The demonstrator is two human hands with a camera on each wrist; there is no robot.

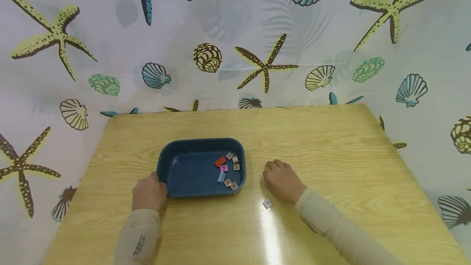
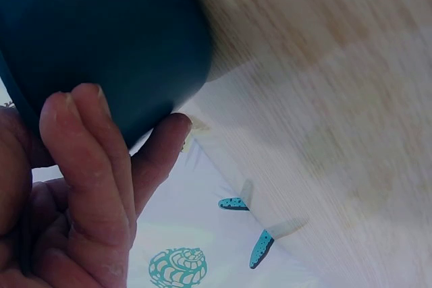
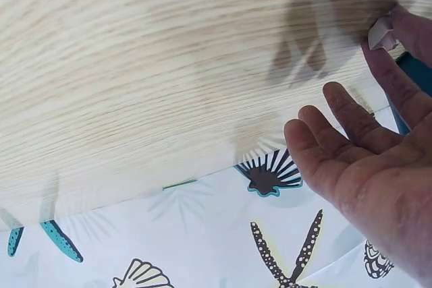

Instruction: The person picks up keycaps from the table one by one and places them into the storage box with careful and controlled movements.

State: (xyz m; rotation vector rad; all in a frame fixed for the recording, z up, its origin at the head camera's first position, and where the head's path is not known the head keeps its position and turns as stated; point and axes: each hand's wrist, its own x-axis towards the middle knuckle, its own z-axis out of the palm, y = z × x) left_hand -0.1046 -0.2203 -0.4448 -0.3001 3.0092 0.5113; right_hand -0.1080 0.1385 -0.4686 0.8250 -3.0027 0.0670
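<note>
My left hand (image 1: 149, 192) grips the near left rim of a dark blue plastic tray (image 1: 191, 194). The left wrist view shows fingers (image 2: 94, 160) against the tray's outer wall. Inside the tray, at its right end, lie several small square tiles (image 1: 236, 167), a red block (image 1: 220, 161), a pink tile (image 1: 224, 168) and a light blue block (image 1: 221, 177). Right of the tray, my right hand (image 1: 283, 181) is low over the table, pinching a small whitish block (image 3: 383, 34) between thumb and index finger. Its other fingers are spread loosely.
One small whitish tile (image 1: 267, 203) lies on the wooden table (image 1: 331, 146), just in front of my right hand. Behind the table and along its sides hangs a white cloth (image 1: 228, 19) printed with starfish and shells.
</note>
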